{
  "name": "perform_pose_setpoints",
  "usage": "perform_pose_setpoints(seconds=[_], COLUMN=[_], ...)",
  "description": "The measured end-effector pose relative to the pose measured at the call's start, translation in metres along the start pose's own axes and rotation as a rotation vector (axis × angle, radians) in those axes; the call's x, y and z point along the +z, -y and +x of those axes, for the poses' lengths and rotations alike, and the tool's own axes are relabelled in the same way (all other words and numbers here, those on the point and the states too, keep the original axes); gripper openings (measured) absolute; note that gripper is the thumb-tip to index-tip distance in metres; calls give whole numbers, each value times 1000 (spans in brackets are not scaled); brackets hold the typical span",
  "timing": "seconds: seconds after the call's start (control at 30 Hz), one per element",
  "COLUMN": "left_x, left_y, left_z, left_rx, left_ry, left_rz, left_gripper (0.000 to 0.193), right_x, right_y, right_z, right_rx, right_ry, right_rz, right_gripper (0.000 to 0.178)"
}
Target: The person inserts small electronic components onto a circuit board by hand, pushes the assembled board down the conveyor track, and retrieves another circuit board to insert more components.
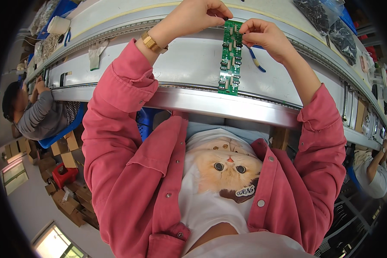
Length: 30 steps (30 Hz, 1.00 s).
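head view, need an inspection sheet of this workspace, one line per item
Surface: pale worktop between metal rails.
Job's things: green circuit board lying lengthwise across the worktop, components along it.
Clutter: blue-and-yellow tool handle, pale glove, bags of dark parts.
Hands: left hand pinches a small dark part at the board's far end; right hand at its right edge, grip unclear.
Cables: nothing seen for certain.
Surroundings: person in grey at left, cardboard boxes.
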<state>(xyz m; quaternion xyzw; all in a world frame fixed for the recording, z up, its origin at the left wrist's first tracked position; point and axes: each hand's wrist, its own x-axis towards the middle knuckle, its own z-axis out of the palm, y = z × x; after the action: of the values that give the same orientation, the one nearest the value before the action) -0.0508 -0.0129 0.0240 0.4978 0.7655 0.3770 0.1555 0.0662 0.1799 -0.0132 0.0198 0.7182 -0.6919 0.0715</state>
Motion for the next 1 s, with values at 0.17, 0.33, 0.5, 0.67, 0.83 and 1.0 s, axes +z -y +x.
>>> perform_pose_setpoints(seconds=[0.17, 0.33, 0.5, 0.67, 0.83, 1.0], left_x=[1, 4, 11, 14, 20, 25], left_y=[-12, -19, -16, -20, -20, -20], left_z=[-9, -22, -30, -35, -39, -42], left_rx=[-35, -50, -56, -79, -82, -67], left_ry=[4, 3, 8, 16, 4, -3], left_rz=[21, 79, 107, 158, 217, 239], left_gripper=[16, 16, 15, 15, 15, 15], right_x=[0, 5, 11, 11, 12, 12], right_y=[-2, -1, -1, -1, -3, -4], right_z=[-1, -4, -4, -4, -3, -3], right_rx=[-44, -94, -190, -288, -335, -381], right_ry=[-52, -106, -123, -126, -110, -104], right_rz=[-137, -362, -640, -825, -910, -947], right_gripper=[18, 17, 15, 13, 12, 11])
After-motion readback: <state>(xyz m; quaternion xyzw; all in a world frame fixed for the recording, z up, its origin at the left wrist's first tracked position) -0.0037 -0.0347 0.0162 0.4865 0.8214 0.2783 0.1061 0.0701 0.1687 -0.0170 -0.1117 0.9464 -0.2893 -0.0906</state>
